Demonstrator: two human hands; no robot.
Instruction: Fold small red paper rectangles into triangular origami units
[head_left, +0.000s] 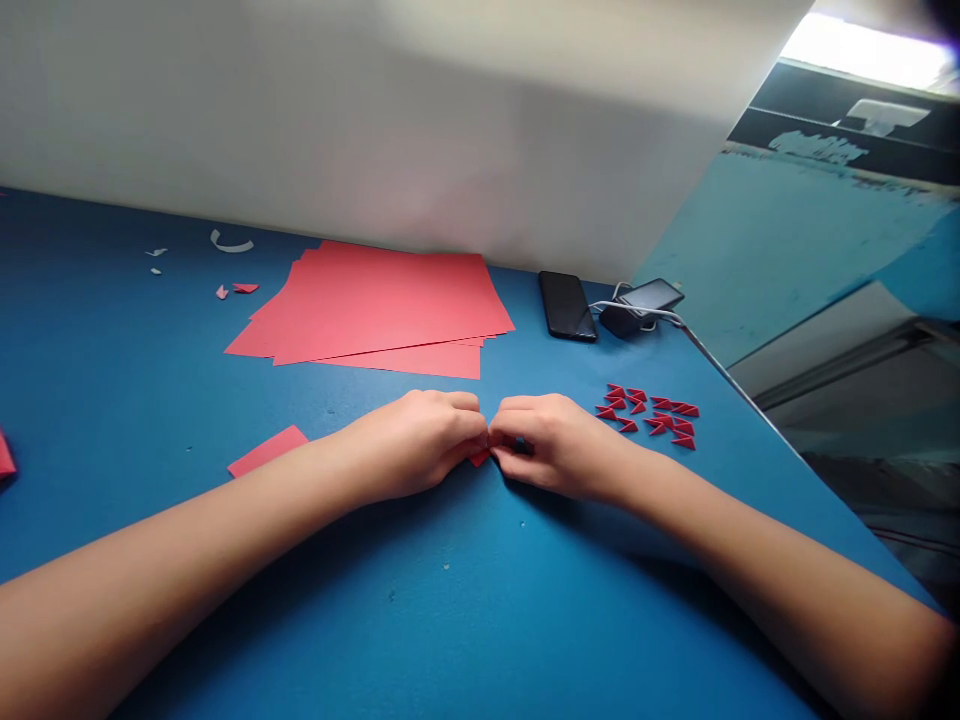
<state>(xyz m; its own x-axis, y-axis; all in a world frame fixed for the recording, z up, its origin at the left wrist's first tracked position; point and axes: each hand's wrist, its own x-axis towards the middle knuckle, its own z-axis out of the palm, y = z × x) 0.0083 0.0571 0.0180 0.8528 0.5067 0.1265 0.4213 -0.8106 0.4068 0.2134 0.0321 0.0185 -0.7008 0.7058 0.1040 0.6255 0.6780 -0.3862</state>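
Note:
My left hand (442, 438) and my right hand (534, 440) meet fingertip to fingertip over the blue table (450, 610). Between them they pinch a small red paper piece (478, 458), mostly covered by the fingers. A red paper slip (268, 451) lies partly behind my left forearm. Several small folded red pieces (661, 421) are grouped to the right of my right hand. Beyond the hands lies a stack of large red sheets (382, 305), slightly fanned.
Behind the right hand are a black phone (568, 306) and a dark device with a white cable (646, 302). Small red scraps (245, 288) and a curved white strip (232, 243) lie at the back left. Another red item (4, 456) shows at the left edge.

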